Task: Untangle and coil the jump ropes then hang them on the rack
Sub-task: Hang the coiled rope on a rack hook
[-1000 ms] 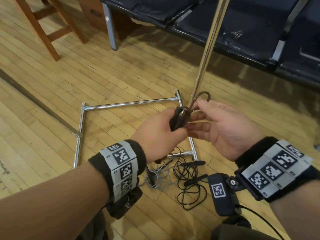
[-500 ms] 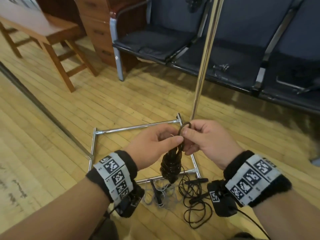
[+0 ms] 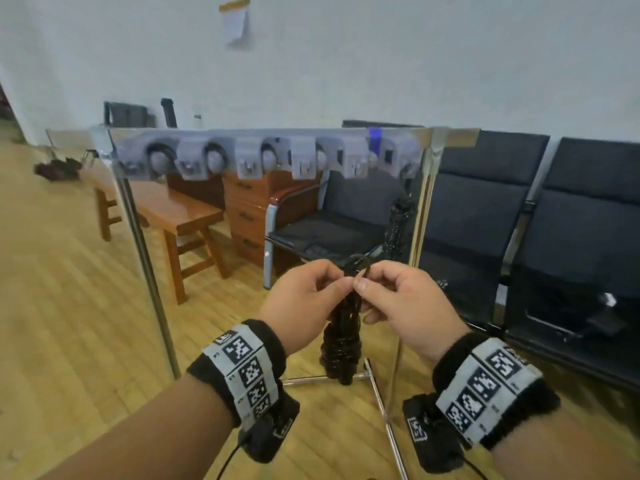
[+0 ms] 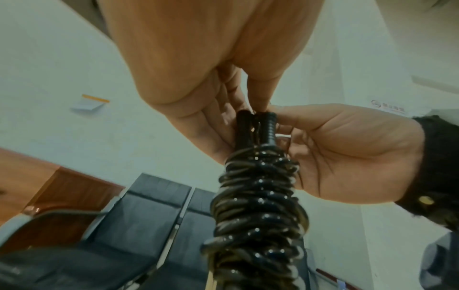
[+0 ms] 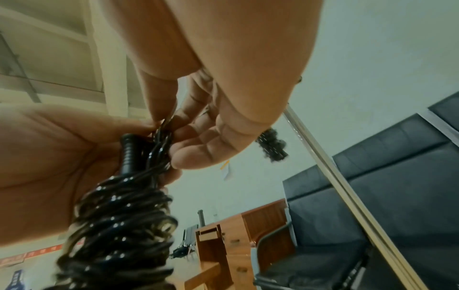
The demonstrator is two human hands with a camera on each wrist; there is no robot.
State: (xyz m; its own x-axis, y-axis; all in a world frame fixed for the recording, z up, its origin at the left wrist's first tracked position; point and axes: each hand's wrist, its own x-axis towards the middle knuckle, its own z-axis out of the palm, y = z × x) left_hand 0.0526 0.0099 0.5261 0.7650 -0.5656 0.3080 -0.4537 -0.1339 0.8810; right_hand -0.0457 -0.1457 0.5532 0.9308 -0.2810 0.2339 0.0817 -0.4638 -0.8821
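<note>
A black jump rope (image 3: 343, 344), its cord wound tightly round its two handles, hangs upright between my hands at chest height. My left hand (image 3: 304, 299) pinches its top beside the handle ends (image 4: 255, 125). My right hand (image 3: 398, 299) pinches the small cord loop (image 3: 358, 265) that sticks out above. The wound coil (image 4: 258, 206) (image 5: 119, 221) fills both wrist views. Ahead stands the chrome rack (image 3: 138, 244) with a grey hook bar (image 3: 263, 157) across its top. A second coiled black rope (image 3: 398, 223) (image 5: 272, 145) hangs from the bar's right end.
The rack's right post (image 3: 422, 202) and floor bars (image 3: 381, 403) lie just in front of me on the wooden floor. A row of dark chairs (image 3: 554, 237) lines the wall on the right. A wooden bench (image 3: 173, 216) and a drawer unit (image 3: 249, 216) stand behind the rack.
My view has tilted up from the floor to the rack's hook bar. Both hands have risen with the coiled rope, which now hangs below them; the loose ropes on the floor have left the view.
</note>
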